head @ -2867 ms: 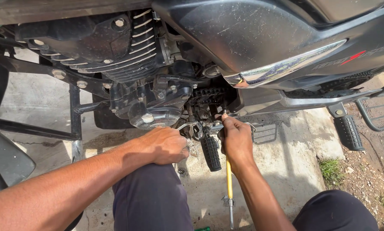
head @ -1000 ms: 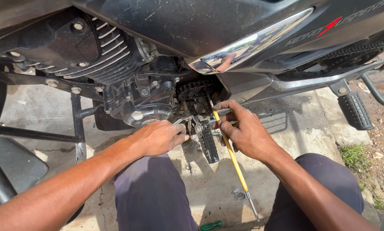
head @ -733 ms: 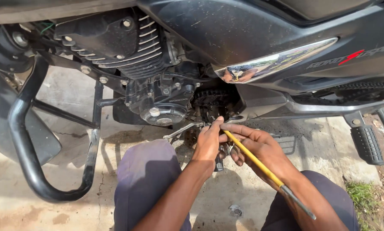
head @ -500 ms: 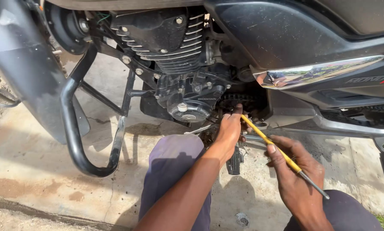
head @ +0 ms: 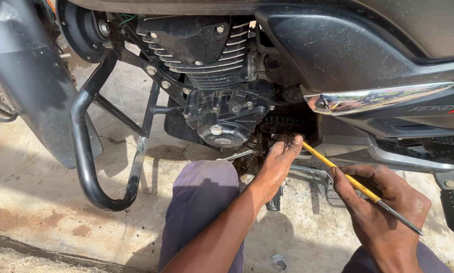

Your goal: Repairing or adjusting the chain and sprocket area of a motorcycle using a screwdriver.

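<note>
The yellow-handled screwdriver [head: 361, 188] lies slantwise across the right hand [head: 383, 212], fingers curled round its middle, the yellow end pointing up toward the left hand and the bare metal shaft sticking out past the knuckles on the far side. The left hand [head: 277, 164] reaches forward to the chain and sprocket [head: 280, 124], its fingertips pressed together against the toothed opening just above them; what they pinch, if anything, is hidden. The screwdriver's upper end all but touches those fingers.

The risk, as I judge it, sits there: should the chain shift while fingertips rest on the teeth, they could be nipped (greasy skin makes a slip more likely). The loosely held screwdriver could also slide and jab the left hand. Further left of it stand the finned engine [head: 206, 55] and the black crash guard [head: 88, 151].
</note>
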